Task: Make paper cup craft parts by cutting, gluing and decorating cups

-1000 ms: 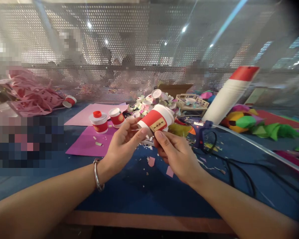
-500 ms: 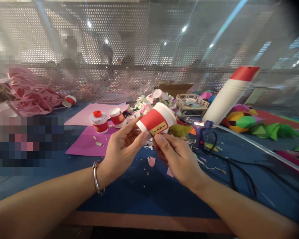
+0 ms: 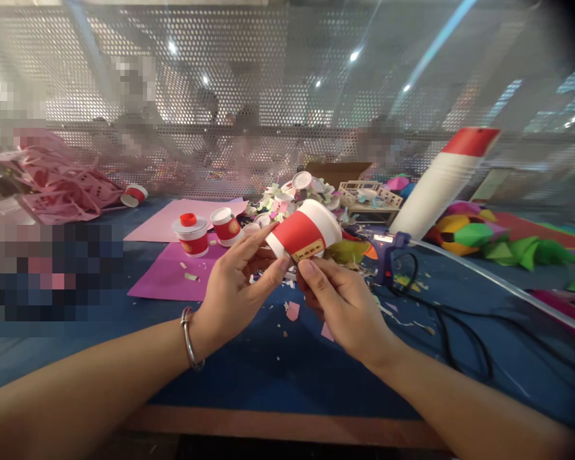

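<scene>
Above the table, a red and white paper cup (image 3: 299,231) is held on its side, its rim tilted up to the right. A small tan strip with dark characters shows on its red band. My left hand (image 3: 242,278) is closed around the cup's base end, with the thumb along the lower side. My right hand (image 3: 340,297) pinches at the cup's lower edge beside the strip, and its other fingers are partly hidden under the cup. Left of my hands stand a paper cup with a red-topped white disc (image 3: 191,236) and another red and white cup (image 3: 226,225).
Purple paper (image 3: 165,278) and pink paper (image 3: 158,220) lie at left. A blue glue gun (image 3: 388,246) with a black cable rests at right, before a tall cup stack (image 3: 441,182). Paper scraps (image 3: 292,311) litter the blue table (image 3: 268,377); crumpled pink strips (image 3: 62,185) sit far left.
The cup has shifted very slightly to the right and turned a little in my hands. My left hand moved along with it; my right hand stays almost where it was.
</scene>
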{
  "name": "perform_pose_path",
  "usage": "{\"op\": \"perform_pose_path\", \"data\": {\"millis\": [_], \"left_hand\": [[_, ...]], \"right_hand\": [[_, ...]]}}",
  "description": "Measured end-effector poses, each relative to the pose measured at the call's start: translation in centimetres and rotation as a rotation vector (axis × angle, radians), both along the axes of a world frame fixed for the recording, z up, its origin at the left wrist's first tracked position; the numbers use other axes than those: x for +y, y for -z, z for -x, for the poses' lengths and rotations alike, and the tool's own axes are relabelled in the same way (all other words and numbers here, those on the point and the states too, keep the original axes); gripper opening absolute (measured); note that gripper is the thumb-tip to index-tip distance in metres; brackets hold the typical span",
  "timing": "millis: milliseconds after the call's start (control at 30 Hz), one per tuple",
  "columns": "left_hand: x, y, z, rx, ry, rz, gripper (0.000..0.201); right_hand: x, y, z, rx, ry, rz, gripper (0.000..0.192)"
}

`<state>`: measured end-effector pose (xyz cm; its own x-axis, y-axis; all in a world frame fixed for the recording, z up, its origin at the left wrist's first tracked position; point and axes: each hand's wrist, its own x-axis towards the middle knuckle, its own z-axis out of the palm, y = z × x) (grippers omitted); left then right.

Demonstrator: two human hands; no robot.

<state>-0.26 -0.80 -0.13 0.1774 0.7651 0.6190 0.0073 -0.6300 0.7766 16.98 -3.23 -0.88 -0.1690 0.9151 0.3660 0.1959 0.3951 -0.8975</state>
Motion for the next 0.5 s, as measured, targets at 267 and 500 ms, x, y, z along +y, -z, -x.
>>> {"op": "perform_pose_path", "data": {"millis": [267,500], "left_hand": [[0.13,0.31,-0.01,-0.013,-0.01,-0.011,0.05],[-0.25,0.06,-0.1,-0.028,0.002,0.003,0.049]], "right_hand": [[-0.23,-0.11,0.19,0.01,0.024,-0.02,0.043],[-0.47,-0.04,0.06,0.032,-0.003,0.013,0.042]]}}
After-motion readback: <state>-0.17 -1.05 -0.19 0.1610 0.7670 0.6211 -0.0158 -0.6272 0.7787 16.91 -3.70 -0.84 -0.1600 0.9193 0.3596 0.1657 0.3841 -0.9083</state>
